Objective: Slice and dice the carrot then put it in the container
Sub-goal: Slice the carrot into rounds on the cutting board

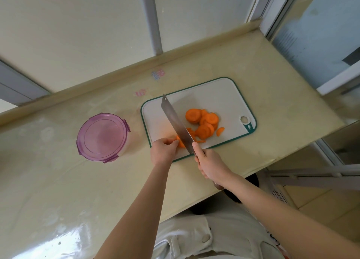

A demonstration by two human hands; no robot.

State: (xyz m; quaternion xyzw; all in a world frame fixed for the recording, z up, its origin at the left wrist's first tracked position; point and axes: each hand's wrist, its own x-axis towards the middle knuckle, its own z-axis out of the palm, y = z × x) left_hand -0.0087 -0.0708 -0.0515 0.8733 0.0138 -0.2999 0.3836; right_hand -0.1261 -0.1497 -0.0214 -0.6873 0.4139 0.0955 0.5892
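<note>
Countertop (272,83): cream, glossy, set against a pale wall with grey frame bars.

Cutting board (214,95): white with a teal rim and a hanging hole at its 3 o'clock end. It lies flat on the countertop.

Carrot slices (202,120): a heap of round orange discs on the board, toward 3 o'clock of its middle. One half-moon piece lies just beside the heap at 4 o'clock.

Carrot piece (180,142): at the board's 7 o'clock corner, against the blade's left face.

Left hand (162,150): fingers curled, tips pinching the carrot piece down.

Cleaver (175,122): broad steel blade, tip pointing to 11 o'clock, between the held piece and the heap. Whether its edge meets the board cannot be told.

Right hand (211,165): fingers wrapped round the cleaver handle at the board's 6 o'clock edge.

Container (102,137): round, purple clip lid on, standing on the countertop at 9 o'clock of the board.
</note>
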